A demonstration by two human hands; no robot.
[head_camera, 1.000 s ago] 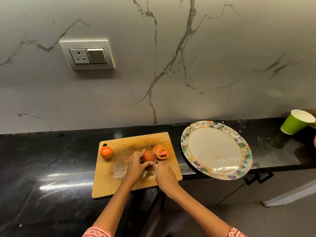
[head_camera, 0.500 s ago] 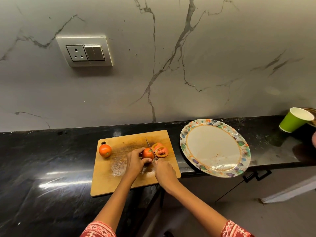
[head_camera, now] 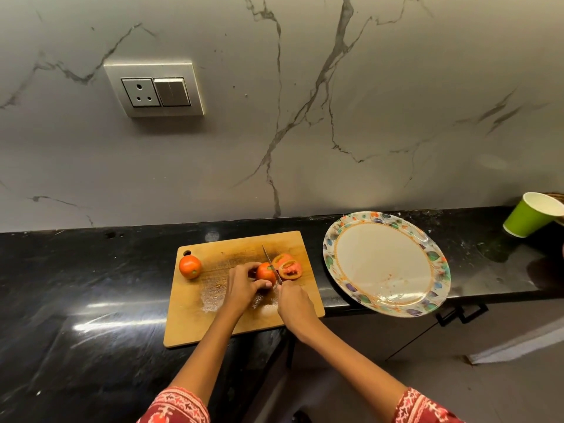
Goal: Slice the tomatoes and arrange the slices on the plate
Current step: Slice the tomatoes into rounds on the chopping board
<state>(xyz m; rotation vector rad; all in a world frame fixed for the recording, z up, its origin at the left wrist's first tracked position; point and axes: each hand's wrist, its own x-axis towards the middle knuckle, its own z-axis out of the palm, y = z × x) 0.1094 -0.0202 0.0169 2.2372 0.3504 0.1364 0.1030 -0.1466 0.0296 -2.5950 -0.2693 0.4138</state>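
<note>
On the wooden cutting board (head_camera: 195, 319) my left hand (head_camera: 242, 285) grips a partly cut tomato (head_camera: 265, 272) with curled fingers. My right hand (head_camera: 295, 303) holds a knife (head_camera: 271, 264), its blade standing against the tomato's right cut face. Two cut slices (head_camera: 288, 267) lie just right of the blade, seeds showing. A whole tomato (head_camera: 189, 266) sits at the board's far left corner. The floral-rimmed plate (head_camera: 341, 236) lies to the right of the board with no slices on it, only red smears, and it overhangs the counter's front edge.
The board lies on a black stone counter (head_camera: 76, 285) below a marbled wall with a socket panel (head_camera: 154, 89). A green paper cup (head_camera: 528, 215) leans at the far right. Cabinet fronts and floor show below the counter edge.
The knife has shifted to the tomato's right side, between it and the slices. Both hands stay in place on the board; the camera has tilted slightly.
</note>
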